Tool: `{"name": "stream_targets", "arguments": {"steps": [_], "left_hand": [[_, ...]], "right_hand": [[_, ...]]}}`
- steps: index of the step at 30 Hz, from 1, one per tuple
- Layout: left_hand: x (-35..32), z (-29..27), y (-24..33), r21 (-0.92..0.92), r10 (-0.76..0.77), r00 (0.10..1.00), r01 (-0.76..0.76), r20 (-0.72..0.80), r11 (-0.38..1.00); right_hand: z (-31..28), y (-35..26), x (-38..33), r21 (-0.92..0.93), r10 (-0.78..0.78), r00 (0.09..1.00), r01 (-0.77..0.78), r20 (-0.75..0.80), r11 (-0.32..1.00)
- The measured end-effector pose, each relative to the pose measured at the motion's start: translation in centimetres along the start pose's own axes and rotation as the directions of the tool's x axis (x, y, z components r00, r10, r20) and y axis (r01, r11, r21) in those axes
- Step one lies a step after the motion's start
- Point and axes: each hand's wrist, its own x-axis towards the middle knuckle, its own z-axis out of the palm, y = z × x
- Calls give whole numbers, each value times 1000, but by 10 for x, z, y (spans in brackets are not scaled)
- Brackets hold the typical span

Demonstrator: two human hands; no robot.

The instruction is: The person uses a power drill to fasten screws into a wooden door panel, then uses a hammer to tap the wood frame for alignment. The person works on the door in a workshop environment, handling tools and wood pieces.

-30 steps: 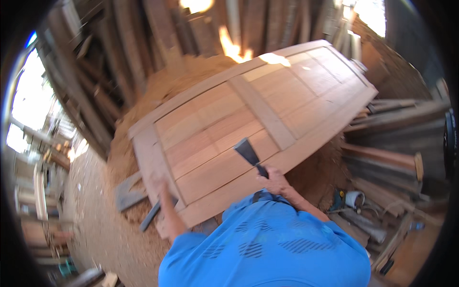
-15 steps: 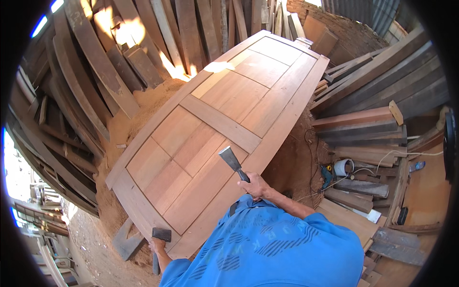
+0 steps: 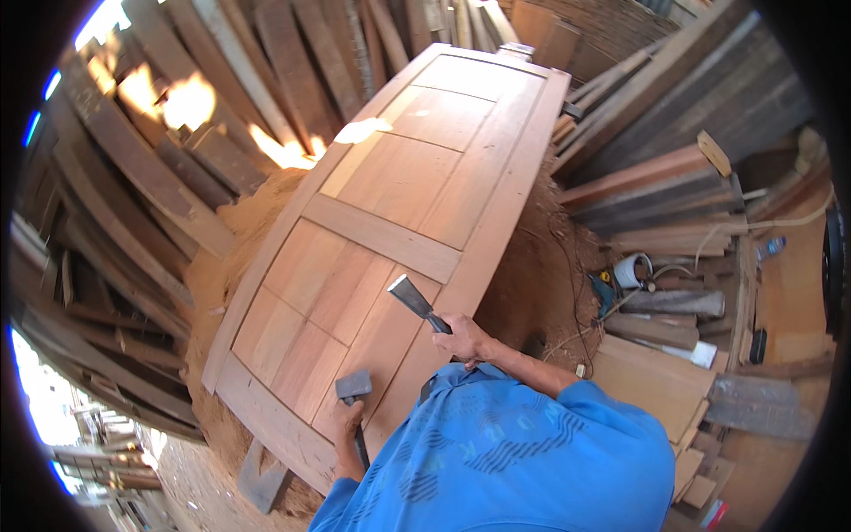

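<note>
Over door panel [image 3: 390,239], right hand [image 3: 465,339] grips chisel [image 3: 415,300], blade pointing up-left; left hand [image 3: 341,421] grips hammer [image 3: 355,399]

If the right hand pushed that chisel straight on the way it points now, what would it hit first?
The right hand aims the chisel up and to the left, over the wooden door. Its blade would likely meet the door's flat panel just ahead, though its height above the wood is unclear.
</note>
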Motion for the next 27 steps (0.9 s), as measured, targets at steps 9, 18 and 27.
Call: {"name": "stream_targets", "arguments": {"steps": [9,18,27], "left_hand": [[44,53,146,175,365,914,-394,176,902],[22,61,179,605,488,854,-488,182,629],[-6,107,278,390,714,688,-698,133,600]], "right_hand": [[-40,46,-32,30,31,953,-23,-300,999],[-93,131,-95,159,246,773,-189,-585,969],[-163,162,-99,263,311,787,-195,-534,945]]}}
